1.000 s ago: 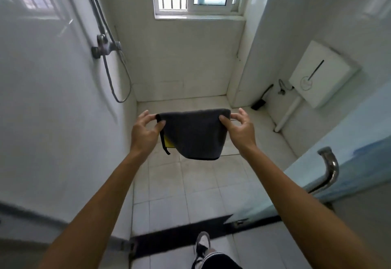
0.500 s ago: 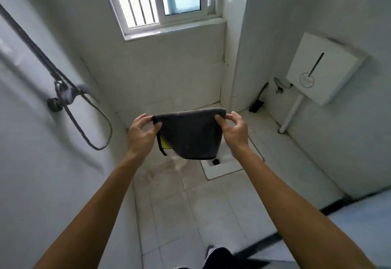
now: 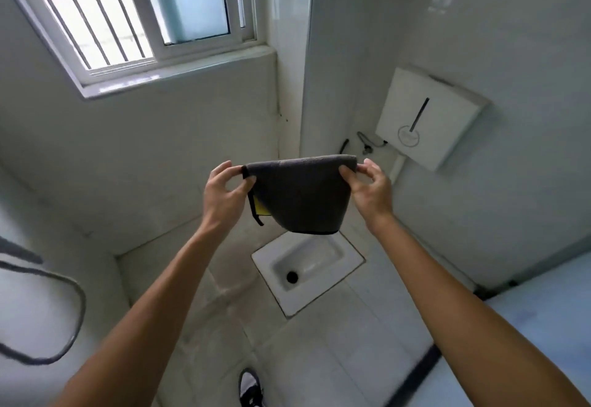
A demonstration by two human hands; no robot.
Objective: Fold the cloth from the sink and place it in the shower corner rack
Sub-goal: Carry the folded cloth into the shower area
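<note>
The dark grey cloth hangs in the air in front of the person, folded over so that its top edge runs as a taut, nearly level line and its lower part sags into a rounded pouch. A patch of yellow shows at the lower left of the cloth, where a thin dark strap or edge dangles free. The left hand pinches the cloth's upper left corner between thumb and fingers, and the right hand pinches the upper right corner the same way; both hands are closed on the cloth, held apart from each other by its width, with both bare forearms stretched forward. Directly below the cloth, set into the tiled floor, lies a white squat pan with a dark drain hole. To the right of the cloth and a little higher, a white box-shaped cistern is mounted on the wall, with a pipe and a thin cable beneath it. Above and to the left of the cloth is a barred window over a pale sill. Far to the left of the cloth a dark shower hose loops against the wall. Below the cloth, at the bottom edge, the toe of a black-and-white shoe rests on the floor.
</note>
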